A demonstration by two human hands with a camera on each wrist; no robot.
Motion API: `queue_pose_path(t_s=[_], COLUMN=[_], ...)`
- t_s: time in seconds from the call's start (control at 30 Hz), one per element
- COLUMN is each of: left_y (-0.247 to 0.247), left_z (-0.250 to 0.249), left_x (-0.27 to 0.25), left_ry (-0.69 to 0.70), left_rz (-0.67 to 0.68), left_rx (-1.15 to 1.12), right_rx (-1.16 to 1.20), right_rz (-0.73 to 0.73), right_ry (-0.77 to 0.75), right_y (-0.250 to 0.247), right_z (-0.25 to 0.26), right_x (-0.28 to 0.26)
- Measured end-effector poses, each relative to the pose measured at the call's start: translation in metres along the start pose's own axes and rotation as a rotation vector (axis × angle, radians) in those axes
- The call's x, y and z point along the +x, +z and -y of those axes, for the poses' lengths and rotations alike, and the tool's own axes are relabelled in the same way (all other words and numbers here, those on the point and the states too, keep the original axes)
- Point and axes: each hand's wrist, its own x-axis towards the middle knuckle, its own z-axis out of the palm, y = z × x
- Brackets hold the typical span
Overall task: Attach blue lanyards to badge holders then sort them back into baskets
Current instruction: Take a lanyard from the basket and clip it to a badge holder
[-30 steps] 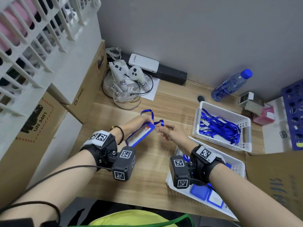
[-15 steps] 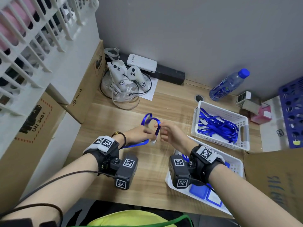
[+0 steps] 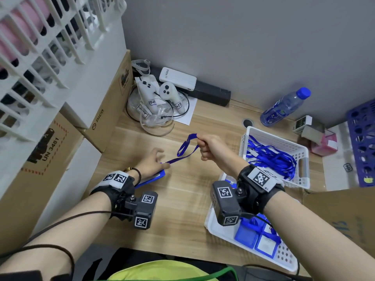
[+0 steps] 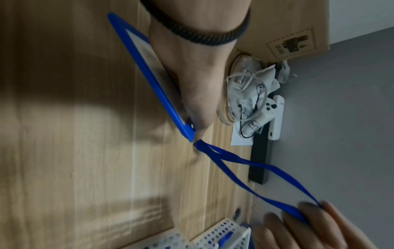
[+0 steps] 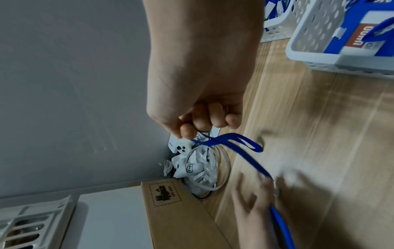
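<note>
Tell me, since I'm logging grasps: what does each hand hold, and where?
Right hand pinches the blue lanyard near its loop end; left hand holds the badge holder.

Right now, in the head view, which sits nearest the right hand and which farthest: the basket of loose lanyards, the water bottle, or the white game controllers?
From the right hand, which pinches a blue lanyard:
1. Basket of loose lanyards, just to its right.
2. White game controllers, back left, by the wall.
3. Water bottle, back right, clearly farther than the basket; its gap from the controllers is less plain.
</note>
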Motion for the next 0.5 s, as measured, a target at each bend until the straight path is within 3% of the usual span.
queue_pose_path(t_s=[0.2, 0.3, 0.4, 0.5], left_y=[0.024, 0.033, 0.033, 0.020], left_z=[-0.040, -0.051, -0.035, -0.014], left_x=[-0.003, -0.008, 0.000, 0.008], left_ry=[0.279, 0.287, 0.202, 0.116], left_rz=[0.264, 0.329, 0.313, 0.163], left_rx=[-0.046, 0.146, 0.296, 0.353], right_rx=[-0.069, -0.011, 0.060, 0.068], right_rz=[0.078, 0.066, -0.071, -0.188], right_ry=[0.048, 0.004, -0.016, 0.035], right_y=[0.013, 0.015, 0.007, -0.013], right_z=[0.000, 0.006, 0.011, 0.001], right_x=[0.003, 0.003, 0.003, 0.006])
